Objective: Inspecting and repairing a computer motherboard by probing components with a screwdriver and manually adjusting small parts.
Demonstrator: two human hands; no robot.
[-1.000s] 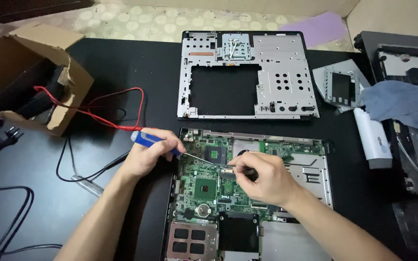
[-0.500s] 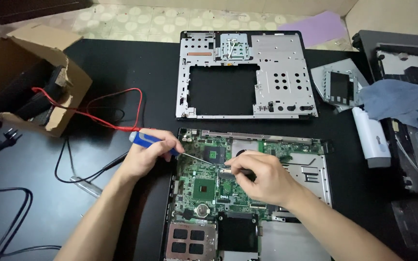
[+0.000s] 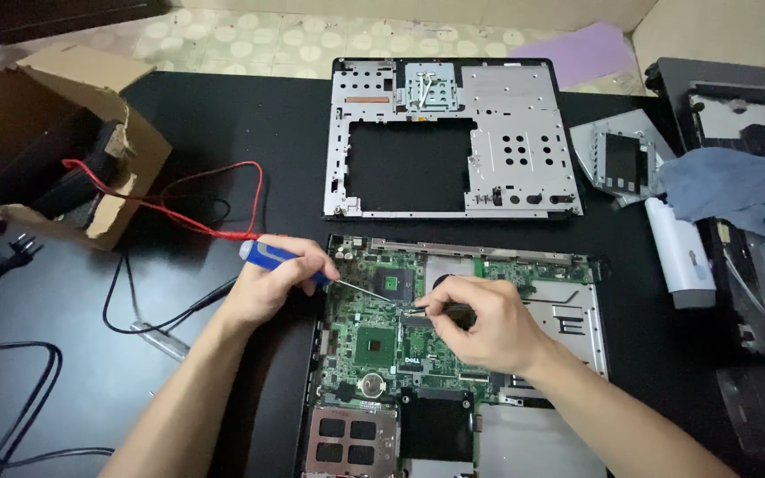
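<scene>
An opened laptop base with a green motherboard lies on the black table in front of me. My left hand grips a blue-handled screwdriver; its thin shaft slants right and down onto the board near the middle. My right hand rests on the board just right of the tip. Its thumb and forefinger pinch something small and dark beside the tip; I cannot make out what it is.
A silver laptop top frame lies beyond the base. A torn cardboard box with red and black leads sits at left. At right are a small metal bracket, a white part, a blue cloth and dark laptop parts.
Both hands stay at the same spot on the motherboard; the screwdriver and fingers show only slight shifts.
</scene>
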